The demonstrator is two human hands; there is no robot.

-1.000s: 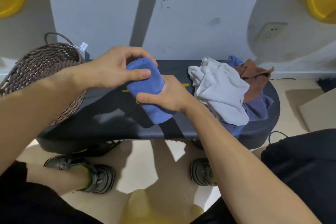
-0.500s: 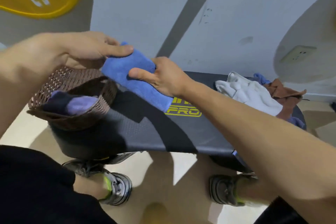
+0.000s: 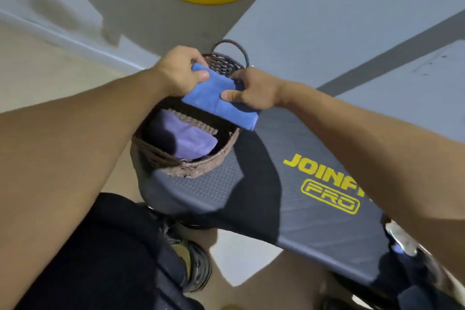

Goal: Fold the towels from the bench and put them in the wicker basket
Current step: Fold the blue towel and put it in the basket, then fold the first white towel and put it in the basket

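Basket (image 3: 201,168) on the bench's (image 3: 251,184) left end, towel (image 3: 191,138) inside.

Bench (image 3: 251,199) logo cut by right arm; basket (image 3: 201,168) btm hidden.

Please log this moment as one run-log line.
step: placing | left hand: holds blue towel | right hand: holds it too | towel over basket, not released

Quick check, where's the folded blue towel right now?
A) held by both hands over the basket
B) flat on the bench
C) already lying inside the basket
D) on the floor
A: the left hand and right hand both grip the blue towel above the wicker basket, not yet released.
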